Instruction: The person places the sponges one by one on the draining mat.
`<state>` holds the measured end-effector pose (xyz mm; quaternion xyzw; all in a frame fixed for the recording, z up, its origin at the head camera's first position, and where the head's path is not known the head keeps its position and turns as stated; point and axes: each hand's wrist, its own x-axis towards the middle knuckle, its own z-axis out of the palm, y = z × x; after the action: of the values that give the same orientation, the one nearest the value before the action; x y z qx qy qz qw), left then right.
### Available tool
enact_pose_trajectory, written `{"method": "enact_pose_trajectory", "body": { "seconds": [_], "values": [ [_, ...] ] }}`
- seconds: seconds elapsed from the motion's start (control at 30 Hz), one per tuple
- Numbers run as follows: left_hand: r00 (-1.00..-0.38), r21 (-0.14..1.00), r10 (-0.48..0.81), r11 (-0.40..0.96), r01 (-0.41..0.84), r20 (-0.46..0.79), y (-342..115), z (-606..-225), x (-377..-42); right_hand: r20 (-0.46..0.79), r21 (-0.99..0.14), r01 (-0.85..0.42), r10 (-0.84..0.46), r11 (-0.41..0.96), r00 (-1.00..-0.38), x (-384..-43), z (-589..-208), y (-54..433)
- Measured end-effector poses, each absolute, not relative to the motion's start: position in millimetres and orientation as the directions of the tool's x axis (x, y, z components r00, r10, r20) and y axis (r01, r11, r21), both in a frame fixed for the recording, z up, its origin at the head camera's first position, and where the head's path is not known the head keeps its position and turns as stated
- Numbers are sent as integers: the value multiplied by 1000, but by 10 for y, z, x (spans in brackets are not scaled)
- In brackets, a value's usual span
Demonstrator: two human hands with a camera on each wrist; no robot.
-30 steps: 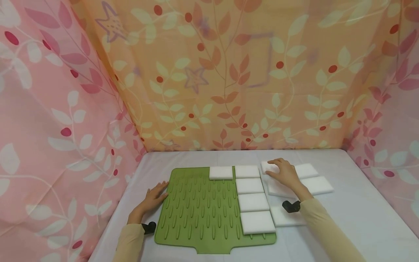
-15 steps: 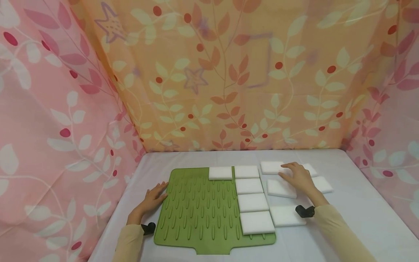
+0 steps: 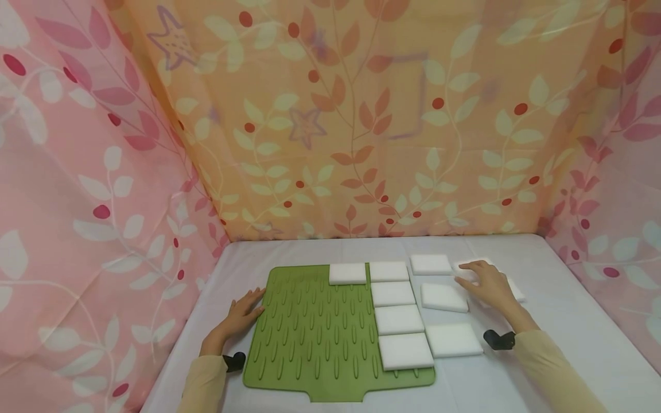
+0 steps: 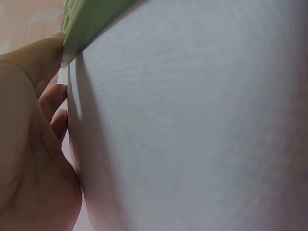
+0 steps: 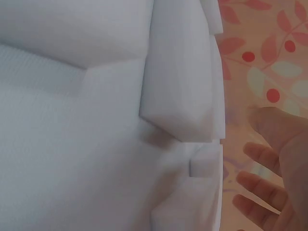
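Note:
A green mat [image 3: 310,367] with raised ridges lies on the table. My left hand [image 3: 238,316] rests at its left edge; in the left wrist view, the thumb [image 4: 45,53] touches the mat's rim. White sponge blocks line the mat's right side, the nearest sponge [image 3: 406,351] at the front, and another sponge [image 3: 348,273] sits beside the column at the back. My right hand [image 3: 488,284] hovers with loosely bent fingers and nothing in its grasp. Beneath it are two sponges, partly hidden; one sponge [image 3: 516,289] shows behind the hand.
Right of the mat lie more loose sponges: a back sponge [image 3: 431,264], a middle sponge [image 3: 444,297] and a front sponge [image 3: 454,339]. A white cloth [image 3: 568,338] covers the table. Patterned curtains [image 3: 361,172] enclose the back and sides.
My right hand has moved right and slightly nearer, away from the back sponge beside the mat and over the far-right ones. My left hand has stayed at the mat's edge.

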<state>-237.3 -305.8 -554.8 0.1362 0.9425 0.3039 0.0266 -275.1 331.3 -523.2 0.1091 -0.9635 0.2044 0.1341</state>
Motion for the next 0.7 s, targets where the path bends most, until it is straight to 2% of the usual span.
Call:
{"method": "enact_pose_trajectory", "body": {
  "seconds": [0.33,0.7],
  "values": [
    [-960,580,277,775,251,46,-3064,-5571,-2379,351,-348,-286,-159,893,-923,-2663,-5285,3467],
    [-960,575,275,779,251,47,-3053,-5560,-2380,332,-360,-249,-126,899,-935,-2603,-5344,3679]
  ]
}}
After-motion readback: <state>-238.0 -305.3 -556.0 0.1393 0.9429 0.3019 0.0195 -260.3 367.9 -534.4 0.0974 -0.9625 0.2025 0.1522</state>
